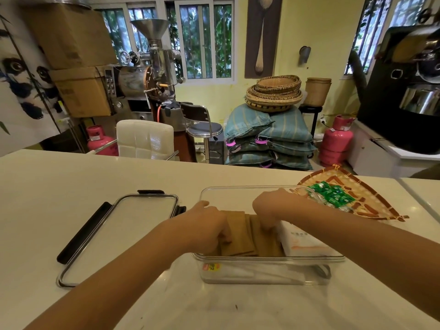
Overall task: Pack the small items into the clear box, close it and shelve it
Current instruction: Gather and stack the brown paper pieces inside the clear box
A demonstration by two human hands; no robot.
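A clear box [266, 259] stands open on the white counter in front of me. Inside it a row of brown paper packets [240, 236] stands on edge, with a white packet [302, 241] to their right. My left hand [207, 225] reaches over the box's left wall, fingers curled on the leftmost brown packets. My right hand [273, 208] is inside the box, fingers pressed down among the brown packets. The box's lid [123, 232], clear with black clips, lies flat to the left. Small green sachets [333, 195] lie on a woven tray [371, 201] behind the box at right.
The white counter [71, 186] runs wide to the left and front. Beyond its far edge are a white chair [145, 139], a bar stool, coffee roasters, stacked sacks with baskets, and pink gas cylinders [335, 144].
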